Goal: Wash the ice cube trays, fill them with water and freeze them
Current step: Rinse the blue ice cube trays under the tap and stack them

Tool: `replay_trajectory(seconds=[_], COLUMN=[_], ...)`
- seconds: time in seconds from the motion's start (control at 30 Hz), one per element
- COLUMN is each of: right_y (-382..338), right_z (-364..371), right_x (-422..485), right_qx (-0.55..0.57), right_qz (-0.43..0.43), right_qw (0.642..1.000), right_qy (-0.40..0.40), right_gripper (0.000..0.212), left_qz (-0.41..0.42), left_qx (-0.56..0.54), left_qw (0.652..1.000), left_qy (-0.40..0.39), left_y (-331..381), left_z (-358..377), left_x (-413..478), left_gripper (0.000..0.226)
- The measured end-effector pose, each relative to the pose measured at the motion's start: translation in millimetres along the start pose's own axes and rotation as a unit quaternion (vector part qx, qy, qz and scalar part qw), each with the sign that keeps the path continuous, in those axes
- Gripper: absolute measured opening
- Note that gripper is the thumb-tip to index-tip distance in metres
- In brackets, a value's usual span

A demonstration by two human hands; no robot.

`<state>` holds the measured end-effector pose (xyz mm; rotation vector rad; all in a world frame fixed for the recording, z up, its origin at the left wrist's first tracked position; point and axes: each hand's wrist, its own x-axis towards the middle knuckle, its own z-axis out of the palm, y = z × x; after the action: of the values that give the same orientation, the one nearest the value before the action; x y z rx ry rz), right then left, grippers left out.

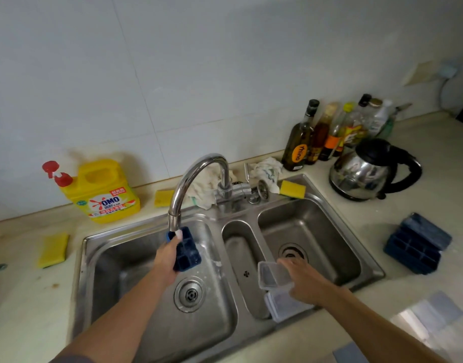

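The left hand [165,254] grips a blue ice cube tray [188,254] just under the faucet [188,179] spout, over the left basin [115,258]. The right hand [307,281] holds a clear plastic cover [273,276] above a second clear piece [285,306] at the sink's front edge. More blue trays [416,244] sit stacked on the counter [382,218] to the right, near a kettle [364,171].

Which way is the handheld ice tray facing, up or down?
Up: the ice cube tray in the left hand shows its open compartments.
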<state>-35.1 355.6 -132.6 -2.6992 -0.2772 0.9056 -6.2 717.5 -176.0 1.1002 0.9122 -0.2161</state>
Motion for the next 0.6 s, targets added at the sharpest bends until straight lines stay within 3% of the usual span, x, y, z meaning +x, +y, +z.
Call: replay_trajectory(seconds=[0.23, 0.37, 0.6], right_y=[30.8, 37.4, 21.6], right_z=[32.2, 39.7, 23.0], right_x=[-12.8, -14.8, -5.5], right_qx=[-0.117, -0.163, -0.130], right_qz=[-0.008, -0.021, -0.043], right_qw=[0.992, 0.986, 0.990], right_qy=[-0.039, -0.042, -0.030], right_gripper=[0.089, 0.091, 0.100], left_qz=[0.014, 0.009, 0.010], left_qx=[-0.019, -0.032, -0.027], left_qw=[0.997, 0.996, 0.996], left_qy=[0.077, 0.082, 0.090], left_y=[-13.4, -17.4, -16.4], left_z=[1.3, 1.5, 1.2], left_x=[-1.7, -7.0, -15.6], left_gripper=[0.038, 0.034, 0.040])
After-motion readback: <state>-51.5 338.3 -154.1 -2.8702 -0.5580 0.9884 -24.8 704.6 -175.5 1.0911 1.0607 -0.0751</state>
